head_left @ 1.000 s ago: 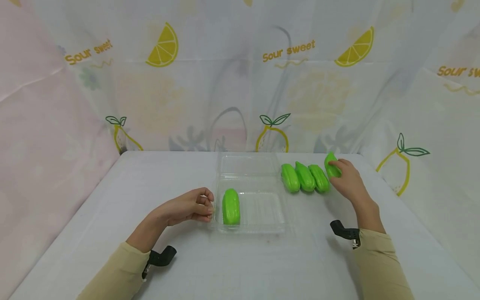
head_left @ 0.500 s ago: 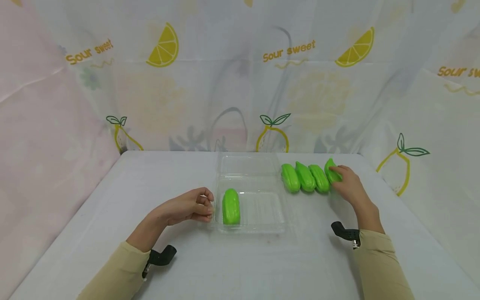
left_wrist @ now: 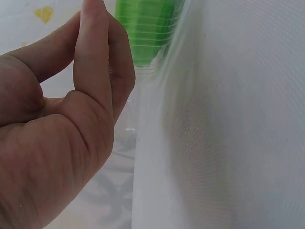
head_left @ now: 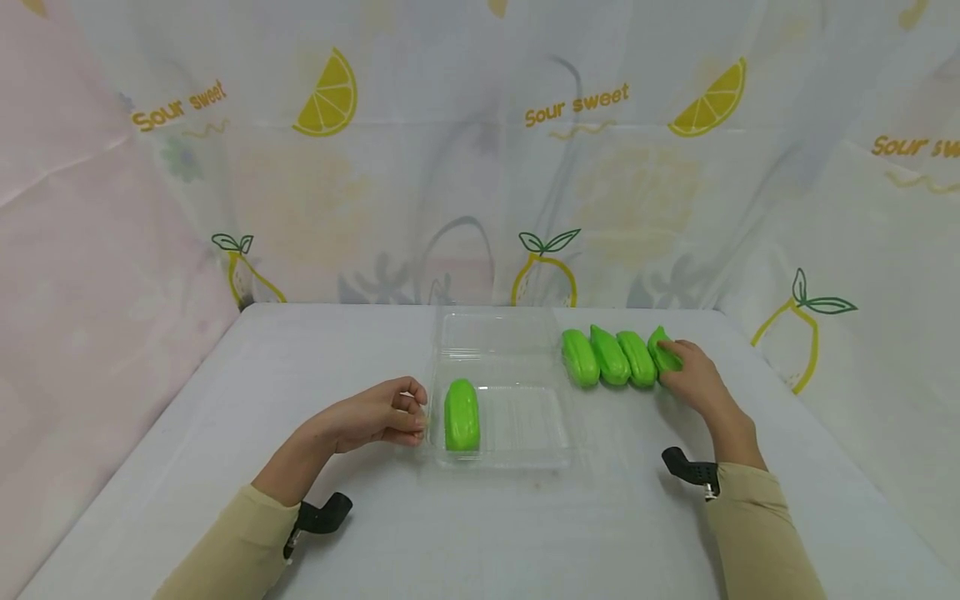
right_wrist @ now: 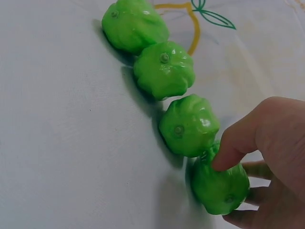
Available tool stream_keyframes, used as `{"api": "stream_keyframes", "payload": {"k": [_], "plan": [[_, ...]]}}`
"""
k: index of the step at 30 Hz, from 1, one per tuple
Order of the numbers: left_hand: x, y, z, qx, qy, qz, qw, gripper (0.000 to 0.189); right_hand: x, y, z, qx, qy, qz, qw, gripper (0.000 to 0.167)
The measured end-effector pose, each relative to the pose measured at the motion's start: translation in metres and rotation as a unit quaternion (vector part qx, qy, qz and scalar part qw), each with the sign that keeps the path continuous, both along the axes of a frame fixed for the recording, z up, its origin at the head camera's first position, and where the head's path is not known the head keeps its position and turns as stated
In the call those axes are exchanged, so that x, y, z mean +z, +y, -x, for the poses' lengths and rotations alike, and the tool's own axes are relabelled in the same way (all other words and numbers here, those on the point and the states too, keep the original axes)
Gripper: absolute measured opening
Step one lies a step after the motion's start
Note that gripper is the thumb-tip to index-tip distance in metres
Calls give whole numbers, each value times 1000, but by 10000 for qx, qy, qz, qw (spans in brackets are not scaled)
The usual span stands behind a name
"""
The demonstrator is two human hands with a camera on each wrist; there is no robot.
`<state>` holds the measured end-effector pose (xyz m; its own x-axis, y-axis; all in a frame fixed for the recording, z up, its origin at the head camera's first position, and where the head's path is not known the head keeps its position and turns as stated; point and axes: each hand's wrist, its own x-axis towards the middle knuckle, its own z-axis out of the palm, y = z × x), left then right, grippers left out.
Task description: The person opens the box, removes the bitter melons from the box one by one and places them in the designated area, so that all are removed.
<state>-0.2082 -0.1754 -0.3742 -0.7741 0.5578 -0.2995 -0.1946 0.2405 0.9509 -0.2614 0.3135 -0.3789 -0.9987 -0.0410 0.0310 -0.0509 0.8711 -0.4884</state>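
My left hand (head_left: pixel 378 412) is at the left edge of an open clear plastic clamshell box (head_left: pixel 525 458), pinching its rim between thumb and fingers. Inside, at the left, lies one glossy green ridged gourd (head_left: pixel 462 415); part of it shows through the plastic in the left wrist view. At the back right, my right hand (head_left: pixel 697 375) grips another green gourd (right_wrist: pixel 221 188), with the thumb on its near side and fingers round the far side. That gourd is the rightmost in a row, right beside its neighbour (right_wrist: pixel 189 125).
Two further green gourds, the leftmost (head_left: pixel 581 358) and the one beside it (head_left: pixel 610 357), lie in the row right of the box's raised lid (head_left: pixel 495 333). A white cloth covers the table (head_left: pixel 480 533). A printed curtain (head_left: pixel 480 167) stands behind it.
My right hand has brought its gourd down and toward me, to the right end of the row. The left hand and the box have stayed put.
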Motion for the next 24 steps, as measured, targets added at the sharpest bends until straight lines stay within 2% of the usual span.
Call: {"api": "stream_keyframes", "payload": {"k": [16,24], "plan": [[-1,0,0,-3,8,-7,10000,37,-4,4,2,163,70,113,9998,72],[0,0,0,6,-6,-15,10000,37,0,4,1,297,-16,132,9995,75]]}}
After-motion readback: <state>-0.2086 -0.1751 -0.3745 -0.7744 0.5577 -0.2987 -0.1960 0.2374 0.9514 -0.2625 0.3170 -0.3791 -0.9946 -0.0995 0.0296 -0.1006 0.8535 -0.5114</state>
